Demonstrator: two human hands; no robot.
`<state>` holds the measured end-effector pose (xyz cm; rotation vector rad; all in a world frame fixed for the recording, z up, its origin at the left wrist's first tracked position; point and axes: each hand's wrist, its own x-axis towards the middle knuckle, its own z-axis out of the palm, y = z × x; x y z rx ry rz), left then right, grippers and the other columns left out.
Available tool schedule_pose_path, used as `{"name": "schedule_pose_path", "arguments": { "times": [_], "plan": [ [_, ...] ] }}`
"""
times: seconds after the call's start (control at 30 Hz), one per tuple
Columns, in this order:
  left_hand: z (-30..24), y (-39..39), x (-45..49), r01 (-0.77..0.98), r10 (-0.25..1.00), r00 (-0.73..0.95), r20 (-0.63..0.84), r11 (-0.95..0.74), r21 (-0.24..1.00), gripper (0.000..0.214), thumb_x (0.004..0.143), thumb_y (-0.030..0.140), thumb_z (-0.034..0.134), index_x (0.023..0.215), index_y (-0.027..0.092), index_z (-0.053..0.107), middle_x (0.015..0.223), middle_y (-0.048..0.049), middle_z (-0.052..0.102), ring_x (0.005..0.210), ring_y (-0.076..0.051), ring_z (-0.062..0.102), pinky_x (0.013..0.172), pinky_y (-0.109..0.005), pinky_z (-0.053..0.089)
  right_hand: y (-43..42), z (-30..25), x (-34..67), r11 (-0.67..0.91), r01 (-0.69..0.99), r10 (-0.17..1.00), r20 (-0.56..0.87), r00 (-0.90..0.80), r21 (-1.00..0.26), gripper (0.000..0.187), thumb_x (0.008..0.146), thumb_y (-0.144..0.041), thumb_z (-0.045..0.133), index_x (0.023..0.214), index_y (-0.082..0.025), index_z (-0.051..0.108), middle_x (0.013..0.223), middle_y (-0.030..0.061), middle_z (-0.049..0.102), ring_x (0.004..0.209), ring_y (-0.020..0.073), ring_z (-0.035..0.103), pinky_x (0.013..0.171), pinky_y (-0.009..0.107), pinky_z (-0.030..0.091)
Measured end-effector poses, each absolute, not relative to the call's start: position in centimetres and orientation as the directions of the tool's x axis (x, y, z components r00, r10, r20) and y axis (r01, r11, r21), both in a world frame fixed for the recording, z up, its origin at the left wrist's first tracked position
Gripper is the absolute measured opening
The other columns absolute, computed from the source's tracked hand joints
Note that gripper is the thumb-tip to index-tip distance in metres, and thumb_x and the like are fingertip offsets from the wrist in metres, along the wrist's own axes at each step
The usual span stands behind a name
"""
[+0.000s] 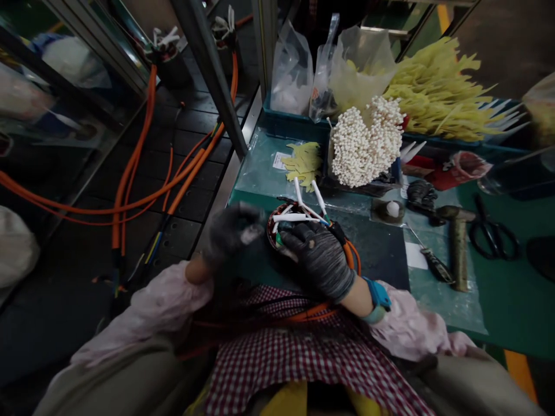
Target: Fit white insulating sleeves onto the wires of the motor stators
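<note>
My right hand [318, 254], in a dark grey glove, grips a round wound stator [277, 222] at the near edge of the green bench. White sleeved leads [303, 211] stick up out of the stator, and an orange cable [352, 254] runs from it around my right wrist toward my lap. Blurred and gloved, my left hand [232, 231] sits just left of the stator, its fingers curled at the rim; whether it pinches anything I cannot tell.
Behind the stator lie yellow sleeve pieces [304, 163], a bundle of white sleeve ends [366, 144] and a heap of yellow strips [437, 92]. A hammer [457, 242], scissors [492, 234] and a small tool [433, 263] rest on the right. Orange cables [130, 167] hang left.
</note>
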<state>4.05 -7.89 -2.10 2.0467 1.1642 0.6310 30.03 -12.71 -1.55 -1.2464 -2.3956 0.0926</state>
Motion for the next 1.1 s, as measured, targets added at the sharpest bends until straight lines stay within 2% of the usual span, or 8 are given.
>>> {"name": "schedule_pose_path", "arguments": {
  "times": [0.13, 0.23, 0.4, 0.57, 0.77, 0.9, 1.0, 1.1],
  "plan": [
    [-2.7, -4.1, 6.5, 0.399, 0.778, 0.623, 0.079, -0.403, 0.824, 0.095, 0.088, 0.064, 0.092, 0.168, 0.031, 0.055, 0.162, -0.0139, 0.067, 0.159, -0.040, 0.059, 0.133, -0.066, 0.052, -13.2, -1.3, 30.5, 0.565, 0.761, 0.821, 0.307, -0.481, -0.319, 0.030, 0.114, -0.041, 0.070, 0.135, -0.026, 0.086, 0.130, 0.0123, 0.086, 0.112, 0.0324, 0.080, 0.099, 0.048, 0.066],
    [-4.0, -4.5, 8.0, 0.184, 0.613, 0.777, 0.142, -0.437, 0.880, 0.108, 0.084, 0.053, 0.100, 0.176, 0.038, 0.044, 0.169, -0.0136, 0.061, 0.160, -0.040, 0.059, 0.134, -0.065, 0.053, -15.5, -1.8, 31.2, 0.550, 0.767, 0.826, 0.353, -0.440, -0.331, 0.024, 0.114, -0.037, 0.070, 0.124, -0.029, 0.090, 0.121, 0.0082, 0.089, 0.106, 0.0283, 0.081, 0.094, 0.043, 0.069],
    [-3.3, -8.6, 8.4, 0.129, 0.558, 0.782, 0.277, -0.581, 0.804, 0.104, 0.095, 0.053, 0.092, 0.180, 0.036, 0.036, 0.181, -0.0174, 0.045, 0.177, -0.043, 0.029, 0.144, -0.072, 0.032, -19.6, -2.6, 32.3, 0.561, 0.731, 0.808, 0.449, -0.381, -0.389, 0.028, 0.110, -0.020, 0.072, 0.129, -0.031, 0.089, 0.127, 0.0051, 0.089, 0.117, 0.0264, 0.082, 0.098, 0.041, 0.071],
    [-1.9, -11.0, 8.6, 0.197, 0.589, 0.744, 0.316, -0.645, 0.738, 0.097, 0.104, 0.051, 0.082, 0.183, 0.034, 0.028, 0.179, -0.0185, 0.047, 0.177, -0.043, 0.031, 0.147, -0.071, 0.023, -20.2, -3.1, 32.2, 0.564, 0.714, 0.811, 0.440, -0.385, -0.414, 0.037, 0.107, -0.015, 0.072, 0.137, -0.031, 0.086, 0.138, 0.0059, 0.086, 0.124, 0.0272, 0.081, 0.106, 0.043, 0.071],
    [-2.1, -12.4, 8.6, 0.340, 0.681, 0.681, 0.270, -0.620, 0.707, 0.081, 0.111, 0.046, 0.069, 0.180, 0.038, 0.027, 0.186, -0.0173, 0.035, 0.178, -0.039, 0.028, 0.144, -0.071, 0.033, -21.0, -3.9, 32.2, 0.574, 0.712, 0.807, 0.427, -0.409, -0.403, 0.043, 0.109, -0.012, 0.064, 0.143, -0.031, 0.082, 0.138, 0.0060, 0.085, 0.127, 0.0289, 0.080, 0.110, 0.048, 0.071],
    [-1.8, -13.0, 9.3, 0.372, 0.680, 0.665, 0.308, -0.660, 0.653, 0.086, 0.108, 0.036, 0.070, 0.181, 0.036, 0.023, 0.179, -0.0184, 0.046, 0.176, -0.041, 0.034, 0.143, -0.071, 0.035, -21.5, -3.1, 34.6, 0.651, 0.687, 0.714, 0.569, -0.409, -0.322, 0.035, 0.110, -0.016, 0.065, 0.131, -0.036, 0.084, 0.118, 0.0005, 0.087, 0.114, 0.0226, 0.082, 0.102, 0.041, 0.075],
    [-1.3, -13.4, 10.3, 0.394, 0.665, 0.667, 0.337, -0.698, 0.598, 0.087, 0.106, 0.029, 0.070, 0.180, 0.028, 0.025, 0.174, -0.0188, 0.051, 0.177, -0.040, 0.031, 0.144, -0.070, 0.033, -21.0, -2.7, 35.8, 0.553, 0.785, 0.714, 0.644, -0.275, -0.278, 0.042, 0.103, -0.014, 0.078, 0.139, -0.035, 0.077, 0.137, 0.0058, 0.081, 0.137, 0.0284, 0.074, 0.117, 0.050, 0.069],
    [-0.9, -13.5, 11.2, 0.446, 0.665, 0.688, 0.289, -0.702, 0.555, 0.088, 0.099, 0.020, 0.071, 0.177, 0.027, 0.031, 0.175, -0.0155, 0.050, 0.177, -0.039, 0.029, 0.146, -0.071, 0.028, -20.0, -3.2, 36.1, 0.517, 0.784, 0.774, 0.578, -0.257, -0.343, 0.052, 0.106, -0.014, 0.074, 0.155, -0.031, 0.068, 0.159, 0.0108, 0.070, 0.160, 0.0321, 0.057, 0.130, 0.056, 0.059]
  ]
}}
